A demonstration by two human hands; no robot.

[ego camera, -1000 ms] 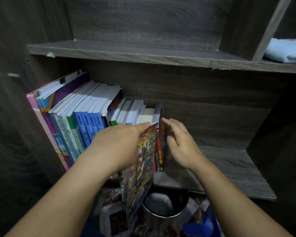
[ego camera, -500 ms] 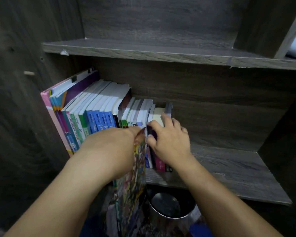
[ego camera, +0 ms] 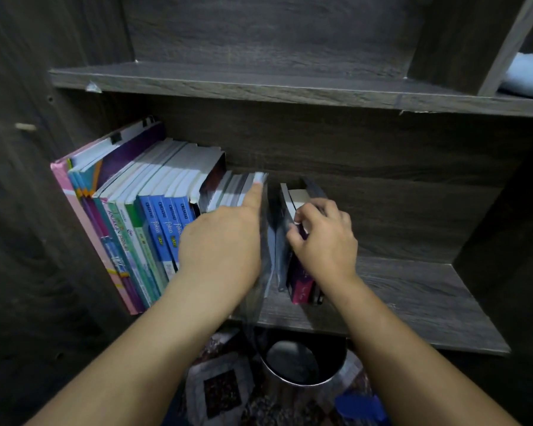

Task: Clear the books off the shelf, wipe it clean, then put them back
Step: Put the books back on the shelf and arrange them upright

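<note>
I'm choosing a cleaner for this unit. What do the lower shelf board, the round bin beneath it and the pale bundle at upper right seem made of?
Lower shelf board: probably laminated board, matt, with printed grey wood grain. Round bin: looks like metal, dark inside with a bright shiny rim. Pale bundle: likely folded cloth, soft rounded folds, matt light blue.

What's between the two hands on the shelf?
Head view: a thin, blurred glossy book against the left hand, then a slim grey book beside the right hand.
</note>
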